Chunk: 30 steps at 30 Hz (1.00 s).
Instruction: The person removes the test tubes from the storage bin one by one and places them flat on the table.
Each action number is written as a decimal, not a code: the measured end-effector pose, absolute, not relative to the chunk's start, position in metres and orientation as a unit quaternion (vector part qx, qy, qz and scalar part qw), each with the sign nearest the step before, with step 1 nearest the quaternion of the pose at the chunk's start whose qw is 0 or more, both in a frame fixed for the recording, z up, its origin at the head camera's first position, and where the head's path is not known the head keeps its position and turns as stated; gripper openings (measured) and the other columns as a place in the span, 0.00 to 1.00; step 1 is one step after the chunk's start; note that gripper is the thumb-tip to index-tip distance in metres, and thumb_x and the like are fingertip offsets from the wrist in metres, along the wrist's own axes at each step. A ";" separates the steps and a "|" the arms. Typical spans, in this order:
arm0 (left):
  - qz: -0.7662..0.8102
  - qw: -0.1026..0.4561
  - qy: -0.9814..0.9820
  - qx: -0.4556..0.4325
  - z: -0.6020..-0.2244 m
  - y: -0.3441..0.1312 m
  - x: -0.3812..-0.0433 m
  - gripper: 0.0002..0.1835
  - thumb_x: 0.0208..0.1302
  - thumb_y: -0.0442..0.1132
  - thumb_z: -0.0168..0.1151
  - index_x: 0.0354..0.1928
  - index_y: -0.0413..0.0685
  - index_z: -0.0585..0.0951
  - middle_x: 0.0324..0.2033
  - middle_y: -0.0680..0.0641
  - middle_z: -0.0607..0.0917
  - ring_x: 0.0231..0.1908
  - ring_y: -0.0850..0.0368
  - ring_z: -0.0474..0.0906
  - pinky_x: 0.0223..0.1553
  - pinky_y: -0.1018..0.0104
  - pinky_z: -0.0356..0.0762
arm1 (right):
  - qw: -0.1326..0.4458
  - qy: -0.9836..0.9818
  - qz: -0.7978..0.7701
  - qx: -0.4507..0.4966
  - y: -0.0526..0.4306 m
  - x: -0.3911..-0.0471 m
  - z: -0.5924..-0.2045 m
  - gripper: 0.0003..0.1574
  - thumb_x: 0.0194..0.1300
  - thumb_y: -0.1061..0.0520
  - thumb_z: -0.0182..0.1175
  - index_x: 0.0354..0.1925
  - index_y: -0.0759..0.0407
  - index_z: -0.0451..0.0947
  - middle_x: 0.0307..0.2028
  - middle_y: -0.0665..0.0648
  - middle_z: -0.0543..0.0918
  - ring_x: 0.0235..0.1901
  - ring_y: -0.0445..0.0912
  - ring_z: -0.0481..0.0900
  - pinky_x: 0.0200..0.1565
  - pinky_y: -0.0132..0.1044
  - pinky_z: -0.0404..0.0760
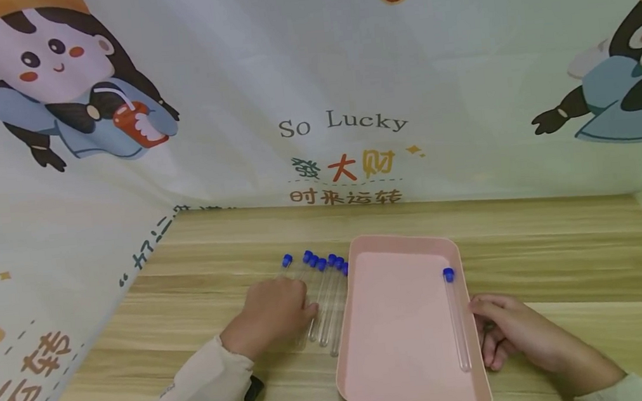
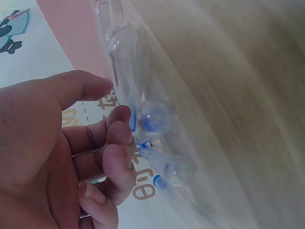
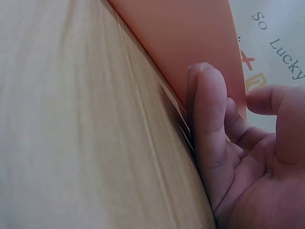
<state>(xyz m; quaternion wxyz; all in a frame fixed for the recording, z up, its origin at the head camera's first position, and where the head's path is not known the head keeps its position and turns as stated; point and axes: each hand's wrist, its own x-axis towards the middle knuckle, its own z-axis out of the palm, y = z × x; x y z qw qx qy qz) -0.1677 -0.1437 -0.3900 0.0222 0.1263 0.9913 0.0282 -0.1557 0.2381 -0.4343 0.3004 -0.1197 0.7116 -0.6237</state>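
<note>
Several clear test tubes (image 1: 323, 308) with blue caps lie side by side on the table, left of a pink tray (image 1: 401, 333). My left hand (image 1: 276, 312) is over the leftmost tubes and partly hides them. In the left wrist view, its fingers are loosely bent beside the tubes (image 2: 125, 67), with a gap between thumb and index finger. One blue-capped test tube (image 1: 458, 322) lies lengthwise inside the tray along the right wall. My right hand (image 1: 516, 330) holds the tray's right side, the thumb at the rim and the fingers against the outer wall (image 3: 190, 38).
The wooden table (image 1: 577, 248) meets a printed cloth backdrop (image 1: 243, 92) at the back and on the left. A small black object (image 1: 254, 390) shows at the left cuff. The nearest tubes lie close against the tray's left wall.
</note>
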 end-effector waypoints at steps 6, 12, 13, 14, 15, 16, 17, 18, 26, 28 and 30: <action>0.030 0.018 0.991 0.127 -0.387 -0.143 -0.168 0.23 0.65 0.51 0.61 0.15 0.51 0.69 0.14 0.52 0.70 0.18 0.57 0.66 0.18 0.59 0.63 | 0.300 0.712 -0.623 -0.121 0.237 -0.155 -0.434 0.21 0.79 0.48 0.42 0.37 0.61 0.72 0.24 0.54 0.79 0.19 0.42 0.81 0.24 0.38 0.83; 0.035 0.014 0.990 0.135 -0.383 -0.138 -0.167 0.24 0.66 0.52 0.62 0.15 0.53 0.68 0.13 0.55 0.66 0.18 0.58 0.65 0.18 0.60 0.62 | 0.301 0.712 -0.623 -0.121 0.237 -0.154 -0.434 0.21 0.80 0.48 0.42 0.37 0.60 0.72 0.24 0.54 0.79 0.19 0.42 0.81 0.24 0.38 0.83; 0.036 0.012 0.990 0.138 -0.382 -0.136 -0.167 0.23 0.66 0.52 0.62 0.15 0.53 0.68 0.13 0.55 0.66 0.18 0.59 0.65 0.18 0.60 0.62 | 0.301 0.712 -0.623 -0.122 0.237 -0.154 -0.435 0.21 0.80 0.48 0.42 0.37 0.60 0.72 0.24 0.54 0.79 0.20 0.42 0.81 0.24 0.38 0.83; 0.037 0.009 0.989 0.142 -0.380 -0.134 -0.167 0.23 0.65 0.51 0.62 0.15 0.53 0.68 0.13 0.56 0.66 0.18 0.59 0.65 0.18 0.61 0.61 | 0.302 0.711 -0.623 -0.122 0.237 -0.154 -0.435 0.21 0.80 0.48 0.42 0.37 0.60 0.72 0.24 0.54 0.79 0.20 0.42 0.81 0.24 0.38 0.83; 0.038 0.006 0.988 0.146 -0.379 -0.132 -0.167 0.23 0.65 0.51 0.62 0.15 0.54 0.68 0.12 0.56 0.66 0.17 0.59 0.64 0.17 0.61 0.61 | 0.303 0.710 -0.624 -0.122 0.237 -0.154 -0.435 0.21 0.80 0.48 0.41 0.37 0.60 0.72 0.24 0.54 0.79 0.20 0.42 0.81 0.24 0.38 0.83; 0.037 0.001 0.988 0.152 -0.378 -0.130 -0.167 0.23 0.65 0.51 0.62 0.15 0.54 0.68 0.13 0.57 0.66 0.17 0.60 0.64 0.17 0.61 0.61 | 0.303 0.709 -0.625 -0.123 0.237 -0.154 -0.435 0.21 0.80 0.48 0.41 0.37 0.59 0.72 0.24 0.54 0.79 0.20 0.42 0.81 0.24 0.38 0.83; 0.034 -0.006 0.987 0.157 -0.377 -0.128 -0.166 0.23 0.65 0.51 0.62 0.15 0.55 0.68 0.12 0.57 0.66 0.17 0.60 0.64 0.17 0.62 0.61 | 0.303 0.709 -0.625 -0.123 0.237 -0.154 -0.435 0.21 0.80 0.48 0.41 0.37 0.59 0.72 0.24 0.54 0.79 0.20 0.42 0.81 0.24 0.37 0.83; 0.034 -0.010 0.986 0.161 -0.376 -0.125 -0.166 0.23 0.65 0.51 0.62 0.14 0.55 0.67 0.12 0.57 0.65 0.16 0.60 0.63 0.16 0.62 0.60 | 0.304 0.708 -0.625 -0.124 0.236 -0.155 -0.434 0.21 0.80 0.48 0.41 0.37 0.59 0.72 0.24 0.54 0.79 0.20 0.42 0.81 0.24 0.37 0.83; 0.040 -0.054 0.973 0.219 -0.362 -0.096 -0.160 0.25 0.65 0.50 0.61 0.12 0.56 0.64 0.09 0.60 0.59 0.13 0.64 0.56 0.15 0.68 0.52 | 0.304 0.708 -0.625 -0.124 0.237 -0.155 -0.432 0.20 0.80 0.48 0.42 0.38 0.59 0.72 0.24 0.54 0.79 0.20 0.42 0.81 0.25 0.37 0.83; 0.039 -0.054 0.971 0.228 -0.358 -0.087 -0.159 0.24 0.66 0.51 0.61 0.14 0.56 0.66 0.10 0.60 0.62 0.13 0.64 0.58 0.14 0.68 0.53 | 0.304 0.708 -0.626 -0.125 0.237 -0.155 -0.432 0.20 0.80 0.48 0.41 0.39 0.59 0.72 0.24 0.54 0.79 0.20 0.42 0.81 0.25 0.37 0.83; 0.033 -0.055 0.970 0.236 -0.355 -0.078 -0.158 0.21 0.67 0.52 0.60 0.17 0.56 0.69 0.11 0.59 0.65 0.13 0.64 0.61 0.14 0.67 0.56 | 0.305 0.706 -0.626 -0.128 0.237 -0.155 -0.432 0.20 0.80 0.48 0.41 0.38 0.59 0.72 0.24 0.54 0.79 0.20 0.42 0.81 0.24 0.37 0.83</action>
